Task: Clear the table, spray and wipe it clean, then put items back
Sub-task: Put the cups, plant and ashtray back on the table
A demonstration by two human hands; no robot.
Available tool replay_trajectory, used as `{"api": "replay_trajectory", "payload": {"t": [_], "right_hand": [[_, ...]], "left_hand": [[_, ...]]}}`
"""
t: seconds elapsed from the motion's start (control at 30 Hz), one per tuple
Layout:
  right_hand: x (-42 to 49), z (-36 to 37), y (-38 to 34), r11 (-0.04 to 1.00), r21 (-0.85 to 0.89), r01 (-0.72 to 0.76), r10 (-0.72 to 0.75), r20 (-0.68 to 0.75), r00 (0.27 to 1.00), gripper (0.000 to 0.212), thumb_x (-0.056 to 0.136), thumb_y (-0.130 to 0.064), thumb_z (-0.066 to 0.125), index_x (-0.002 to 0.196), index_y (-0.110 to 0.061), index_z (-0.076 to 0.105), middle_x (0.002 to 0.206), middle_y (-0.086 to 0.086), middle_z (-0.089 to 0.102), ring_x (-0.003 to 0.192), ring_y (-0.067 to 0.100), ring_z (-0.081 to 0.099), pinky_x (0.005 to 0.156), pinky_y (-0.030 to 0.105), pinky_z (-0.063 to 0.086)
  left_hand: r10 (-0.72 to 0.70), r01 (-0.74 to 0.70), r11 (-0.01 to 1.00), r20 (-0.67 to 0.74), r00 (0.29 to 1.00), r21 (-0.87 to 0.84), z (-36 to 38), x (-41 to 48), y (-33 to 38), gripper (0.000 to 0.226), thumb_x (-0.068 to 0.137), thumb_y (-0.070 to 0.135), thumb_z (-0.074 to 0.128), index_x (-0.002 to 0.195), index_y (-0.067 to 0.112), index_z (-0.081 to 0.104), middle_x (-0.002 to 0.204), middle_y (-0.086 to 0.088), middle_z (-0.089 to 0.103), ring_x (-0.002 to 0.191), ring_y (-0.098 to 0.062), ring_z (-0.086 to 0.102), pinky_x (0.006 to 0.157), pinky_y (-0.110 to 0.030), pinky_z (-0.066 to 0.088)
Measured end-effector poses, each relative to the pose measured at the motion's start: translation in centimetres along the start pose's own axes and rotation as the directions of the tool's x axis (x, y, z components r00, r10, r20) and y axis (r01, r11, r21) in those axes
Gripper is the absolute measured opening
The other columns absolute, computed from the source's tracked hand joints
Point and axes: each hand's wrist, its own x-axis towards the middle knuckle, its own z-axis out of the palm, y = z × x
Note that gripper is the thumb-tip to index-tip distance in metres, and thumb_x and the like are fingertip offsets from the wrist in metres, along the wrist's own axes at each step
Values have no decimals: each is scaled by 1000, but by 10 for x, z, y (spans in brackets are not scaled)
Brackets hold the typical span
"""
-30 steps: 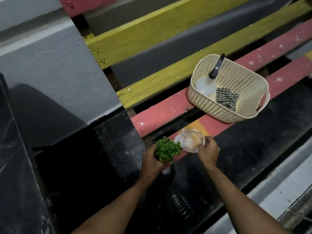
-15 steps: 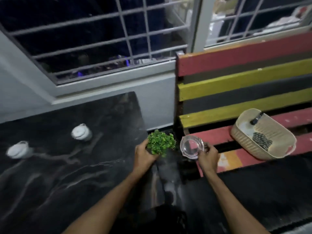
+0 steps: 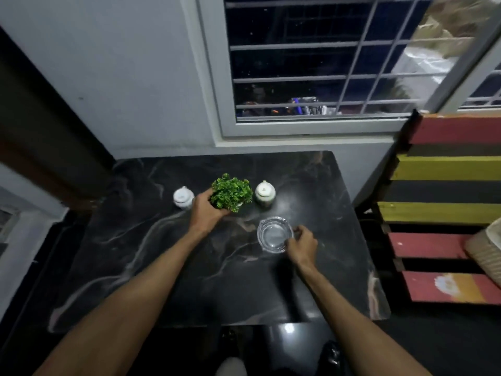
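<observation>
Setting things back, judging by the head view. Gripping the plant [image 3: 231, 192] low down with the left hand [image 3: 206, 210], fingers curled round its pot, between the left jar [image 3: 183, 197] and the right jar [image 3: 265, 193] at mid-table [image 3: 189, 280]. Pinching the ashtray [image 3: 275, 234] rim with the right hand [image 3: 302, 244], glass seemingly resting on the top nearer the body. Probably cleared and wiped already, so late in the task. Left to do: letting go of both. Cannot tell whether anything else waits in the basket [image 3: 485, 248] on the bench [image 3: 444, 169].
</observation>
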Motion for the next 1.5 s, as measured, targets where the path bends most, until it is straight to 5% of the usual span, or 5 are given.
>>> {"api": "replay_trajectory", "payload": {"t": [0.1,0.23,0.6,0.97,1.5], "right_hand": [[-14,57,-16,1000,-15,-17,17,24,1000,8,84,-4,60,80,-10,63,82,9,68,89,33,62,71,29,37],[-23,105,-20,998,-47,-34,36,46,998,11,85,-5,59,77,-12,60,79,7,67,85,31,61,70,29,37],[-3,157,-12,989,-150,11,-12,-7,1000,15,78,-8,61,82,-22,62,83,0,68,80,22,63,74,33,49],[-4,173,-2,980,-197,-14,22,40,999,40,70,1,56,104,-21,63,102,-2,66,96,18,60,84,27,46],[2,166,-7,945,-327,-17,46,80,996,24,74,-12,67,98,-17,69,93,1,73,88,23,66,69,24,38]], "left_hand": [[-25,25,1000,24,999,18,-32,24,-33,56,62,11,96,113,9,74,102,-4,78,92,-14,72,90,-27,58],[-48,47,999,78,996,11,-44,59,-56,53,63,3,94,113,2,74,100,1,74,88,-6,67,72,0,45],[-83,71,995,202,976,66,0,164,-90,65,52,17,100,113,12,78,105,-4,79,98,-12,70,89,-30,57],[-190,176,981,229,955,80,20,195,-110,67,53,20,101,114,11,76,109,-5,78,104,-16,71,91,-26,55],[-211,203,977,232,950,60,18,195,-111,70,55,22,100,118,11,74,113,-4,77,105,-15,70,93,-22,52]]}}
